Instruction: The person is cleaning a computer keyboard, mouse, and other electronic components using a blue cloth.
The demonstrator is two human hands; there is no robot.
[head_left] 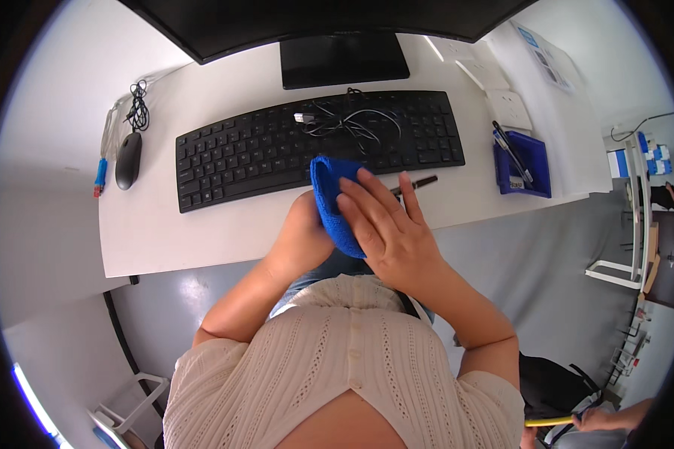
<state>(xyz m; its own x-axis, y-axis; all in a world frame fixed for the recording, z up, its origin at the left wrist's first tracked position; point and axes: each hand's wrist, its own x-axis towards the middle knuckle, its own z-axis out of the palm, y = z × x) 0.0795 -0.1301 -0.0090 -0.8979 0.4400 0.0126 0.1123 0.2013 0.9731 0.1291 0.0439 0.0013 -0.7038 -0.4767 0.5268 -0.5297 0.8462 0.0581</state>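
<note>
Mid-frame, the blue cloth (325, 200) is up btwn the 2 hands, overlapping the front edge of the table (146, 239) in view. L hand (302, 232) has it by the left side, prob. to carry the weight & keep it raised; its fingers are mostly hidden behind the cloth, so can't tell how tight the grip is. R hand (397, 238) lies over the other side, 4 fingers straight & slightly parted, laid on the cloth rather than clenched, prob. to steady it vs. the L; R thumb not visible.

Pen (427, 182) lies just past the R hand, partly covered. Upper centre: cable (344, 120) coiled on the keyboard (240, 157), likely bundled so it won't sprawl. Upper left: mouse (129, 161) w/ cord (137, 108) bunched above, prob. for tidiness. Upper right: blue tray (541, 179) w/ pens (511, 153) propped across it, presumably for easy grabbing.
</note>
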